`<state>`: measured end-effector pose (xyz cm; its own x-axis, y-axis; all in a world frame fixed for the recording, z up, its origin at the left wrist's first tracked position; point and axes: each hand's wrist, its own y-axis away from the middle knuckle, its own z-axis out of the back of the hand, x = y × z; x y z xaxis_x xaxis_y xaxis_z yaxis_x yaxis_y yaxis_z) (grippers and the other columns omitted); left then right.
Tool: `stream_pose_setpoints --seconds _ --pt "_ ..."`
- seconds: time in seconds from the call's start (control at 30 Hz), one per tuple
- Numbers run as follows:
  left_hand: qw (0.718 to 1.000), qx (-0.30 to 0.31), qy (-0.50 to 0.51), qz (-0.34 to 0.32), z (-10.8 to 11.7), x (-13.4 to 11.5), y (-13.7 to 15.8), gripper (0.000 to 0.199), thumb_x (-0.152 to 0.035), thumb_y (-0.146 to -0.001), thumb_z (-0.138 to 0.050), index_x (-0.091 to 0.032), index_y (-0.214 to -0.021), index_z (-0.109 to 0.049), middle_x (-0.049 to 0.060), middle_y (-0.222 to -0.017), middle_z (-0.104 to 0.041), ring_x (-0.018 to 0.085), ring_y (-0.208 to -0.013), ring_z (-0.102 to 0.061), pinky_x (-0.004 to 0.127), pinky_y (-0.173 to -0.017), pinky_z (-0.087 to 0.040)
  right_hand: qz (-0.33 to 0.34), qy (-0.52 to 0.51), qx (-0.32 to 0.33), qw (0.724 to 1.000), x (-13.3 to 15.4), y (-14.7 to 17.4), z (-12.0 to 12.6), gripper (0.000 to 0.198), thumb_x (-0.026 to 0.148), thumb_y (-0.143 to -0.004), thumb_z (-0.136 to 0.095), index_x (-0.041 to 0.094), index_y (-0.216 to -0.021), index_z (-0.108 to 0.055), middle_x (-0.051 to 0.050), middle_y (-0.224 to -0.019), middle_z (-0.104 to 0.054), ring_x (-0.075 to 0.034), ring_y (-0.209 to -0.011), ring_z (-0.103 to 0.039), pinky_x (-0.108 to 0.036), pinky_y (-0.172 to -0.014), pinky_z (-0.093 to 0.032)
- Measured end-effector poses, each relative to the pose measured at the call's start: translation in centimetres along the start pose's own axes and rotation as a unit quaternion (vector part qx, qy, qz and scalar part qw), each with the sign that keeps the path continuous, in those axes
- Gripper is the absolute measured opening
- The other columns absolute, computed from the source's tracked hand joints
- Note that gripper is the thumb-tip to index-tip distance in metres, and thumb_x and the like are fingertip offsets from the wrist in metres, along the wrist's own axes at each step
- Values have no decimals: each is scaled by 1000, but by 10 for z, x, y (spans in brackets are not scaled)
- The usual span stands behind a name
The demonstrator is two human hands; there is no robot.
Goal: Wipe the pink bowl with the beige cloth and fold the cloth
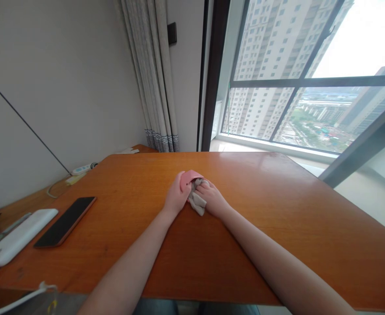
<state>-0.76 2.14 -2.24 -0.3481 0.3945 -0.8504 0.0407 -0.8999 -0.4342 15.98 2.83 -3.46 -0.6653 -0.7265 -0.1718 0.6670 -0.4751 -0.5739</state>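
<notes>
Over the middle of the wooden table, my left hand (175, 197) is wrapped round a small pink hollow object (189, 176), possibly a cup or box. It is tilted, with its opening toward me. My right hand (214, 200) is closed on a light grey cloth (197, 204). The cloth touches the inside or edge of the pink object, and a loose end hangs down toward the table. My right fingertips are partly hidden in the cloth's folds.
To the left on the table (126, 258) lie a dark phone (66, 222) and a white slab-like device (22, 234). A power strip (83, 169) with a cable rests near the wall. Behind the table are a grey curtain (154, 78) and a large window (267, 83).
</notes>
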Motion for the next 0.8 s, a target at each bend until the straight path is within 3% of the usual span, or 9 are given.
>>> stream_pose_setpoints --seconds 0.1,0.17,0.23,0.37,0.5,0.6,0.8 --pt "980 -67 156 101 -21 0 8 61 -35 -78 -61 -20 -131 -36 11 -125 -55 22 -112 -56 38 -97 -43 -35 -7 -14 999 4 0 -4 15 21 -91 -47 22 -93 -62 -2 -82 -59 -17 -87 -51 -40 -103 -35" --pt "952 -63 249 164 -34 2 13 52 -36 -81 -57 -20 -127 -39 12 -121 -58 22 -109 -59 37 -93 -47 -50 -17 -23 998 8 -1 -5 15 20 -90 -49 21 -96 -62 -3 -81 -58 -18 -85 -51 -41 -101 -37" --pt "942 -56 272 187 -40 6 14 42 -36 -83 -55 -20 -120 -46 11 -117 -61 22 -107 -60 38 -92 -47 -47 -29 -21 998 10 -3 -6 14 20 -89 -50 22 -96 -63 -2 -80 -58 -18 -85 -51 -42 -102 -36" --pt "963 -79 195 170 -32 9 8 34 -33 -80 -59 -18 -109 -51 10 -112 -62 23 -107 -58 38 -94 -45 -49 -38 -32 998 7 -3 -4 15 21 -90 -50 22 -95 -64 -2 -82 -60 -17 -86 -53 -40 -105 -34" --pt "988 -17 122 94 -18 -4 3 33 -29 -75 -64 -17 -102 -49 9 -105 -61 21 -105 -57 36 -94 -43 -67 5 -49 997 5 -1 1 18 22 -89 -50 21 -100 -65 -5 -91 -63 -21 -99 -52 -46 -110 -26" --pt "992 5 101 70 -16 -12 6 34 -28 -73 -66 -19 -100 -49 6 -102 -61 20 -102 -58 34 -93 -42 -75 32 -62 995 7 -1 2 19 22 -88 -51 19 -99 -65 -8 -93 -63 -23 -99 -51 -44 -106 -31" --pt "966 -62 224 112 -34 -6 18 54 -33 -75 -66 -22 -120 -39 7 -120 -55 19 -109 -55 32 -94 -43 -70 11 -57 996 5 2 -8 16 25 -88 -52 19 -93 -66 -8 -88 -61 -22 -91 -52 -42 -96 -39"
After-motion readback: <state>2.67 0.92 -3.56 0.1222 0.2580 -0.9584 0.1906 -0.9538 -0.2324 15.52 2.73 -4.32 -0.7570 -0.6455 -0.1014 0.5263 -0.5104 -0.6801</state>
